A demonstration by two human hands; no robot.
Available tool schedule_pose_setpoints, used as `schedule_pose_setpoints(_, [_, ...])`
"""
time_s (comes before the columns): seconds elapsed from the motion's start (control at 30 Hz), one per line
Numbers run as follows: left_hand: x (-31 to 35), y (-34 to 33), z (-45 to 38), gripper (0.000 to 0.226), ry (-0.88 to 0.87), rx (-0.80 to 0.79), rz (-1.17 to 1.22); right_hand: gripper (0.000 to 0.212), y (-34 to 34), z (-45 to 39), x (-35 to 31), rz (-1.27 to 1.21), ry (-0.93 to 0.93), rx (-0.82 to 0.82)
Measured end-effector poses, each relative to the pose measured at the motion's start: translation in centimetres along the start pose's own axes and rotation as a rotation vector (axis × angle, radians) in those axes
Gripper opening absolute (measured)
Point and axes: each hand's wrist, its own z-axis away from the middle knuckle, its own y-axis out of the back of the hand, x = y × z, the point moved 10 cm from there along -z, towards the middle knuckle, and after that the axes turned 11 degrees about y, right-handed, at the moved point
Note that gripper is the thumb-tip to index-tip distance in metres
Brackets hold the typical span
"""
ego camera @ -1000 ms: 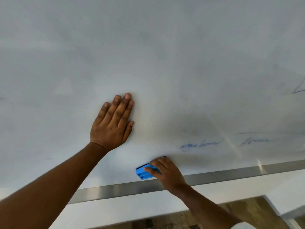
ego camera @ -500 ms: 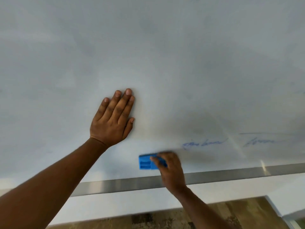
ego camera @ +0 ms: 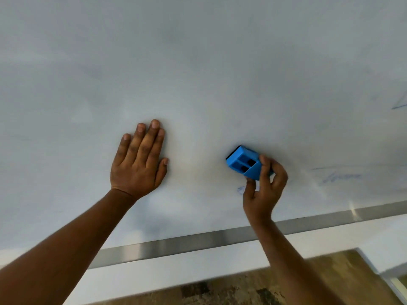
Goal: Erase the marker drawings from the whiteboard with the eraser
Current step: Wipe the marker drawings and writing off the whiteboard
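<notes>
On the whiteboard (ego camera: 198, 62), the left hand (ego camera: 138, 164) lies flat, fingers straight. To its right, the right hand (ego camera: 264, 188) pinches the blue eraser (ego camera: 242, 161) near faint marker drawings (ego camera: 341, 177).

Left palm flat, right hand pinching.

The left hand (ego camera: 139, 164) lies spread on the whiteboard (ego camera: 198, 73), fingers straight and close together, thumb out to the side, its bare forearm running down to the lower left corner of view. The right hand (ego camera: 265, 190) is raised off to its right, well above the board's bottom edge, fingers curled, thumb and fingertips (ego camera: 263, 160) gripping the blue eraser (ego camera: 243, 162) by its end; wrist bent back, forearm dropping to the lower right.
</notes>
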Motion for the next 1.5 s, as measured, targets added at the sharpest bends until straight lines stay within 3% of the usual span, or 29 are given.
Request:
schedule_pose_setpoints(0.13, [-0.2,0.1,-0.6,0.077,0.013,-0.028,0.014,0.03,-4.5,9.0,-5.8,-0.013,0.39,-0.355])
schedule_pose_setpoints(0.2, [-0.1,0.5,-0.9,0.077,0.018,-0.062,0.064,0.035,-5.5,11.8,-6.9,0.01,0.58,-0.522])
schedule_pose_setpoints(0.27, [-0.1,0.5,-1.1,0.079,0.052,-0.132,0.135,0.04,-5.3,11.1,-5.9,0.003,0.576,-0.539])
schedule_pose_setpoints(0.4, [0.9,0.4,-1.4,0.089,0.12,-0.276,0.248,0.064,-1.1,5.3,1.5,-0.021,0.171,-0.39])
schedule_pose_setpoints(0.53, [3.3,-0.3,-2.7,0.097,0.028,-0.326,0.251,0.055,3.7,3.2,10.0,-0.024,-0.273,-0.098])
schedule_pose_setpoints(0.63, [4.7,-0.7,-3.5,0.093,-0.033,-0.293,0.236,0.063,5.7,5.8,16.5,-0.038,-0.838,0.159])
schedule_pose_setpoints(0.7, [5.2,-0.9,-3.6,0.089,-0.041,-0.257,0.215,0.065,5.4,7.6,16.4,-0.015,-1.017,0.22])
schedule_pose_setpoints(0.8, [5.5,-1.0,-3.3,0.081,-0.059,-0.141,0.122,0.065,2.1,7.8,7.7,-0.101,-0.785,0.191])
schedule_pose_setpoints(0.93, [5.2,-1.1,-3.4,0.077,-0.067,-0.087,0.046,0.058,-3.7,10.7,-3.6,-0.321,-0.601,-0.128])
schedule_pose_setpoints(1.0, [5.2,-1.2,-3.1,0.077,-0.077,-0.082,0.042,0.057,-2.5,10.6,-1.7,-0.337,-0.562,-0.152])
schedule_pose_setpoints(1.17, [5.5,-0.6,-3.2,0.077,-0.068,-0.054,0.016,0.067,5.6,6.6,13.0,-0.076,-0.7,0.056])
schedule_pose_setpoints(1.27, [5.6,-0.7,-3.3,0.077,-0.07,-0.048,0.014,0.068,6.0,6.2,14.1,-0.049,-0.722,0.069])
schedule_pose_setpoints(1.4, [5.8,-0.7,-3.3,0.077,-0.073,-0.046,0.008,0.06,-0.3,9.6,2.0,-0.094,-0.587,-0.039])
schedule_pose_setpoints(1.5, [5.6,-0.5,-3.5,0.076,-0.083,-0.071,0.064,0.07,-5.5,13.0,-8.1,-0.226,-0.471,-0.366])
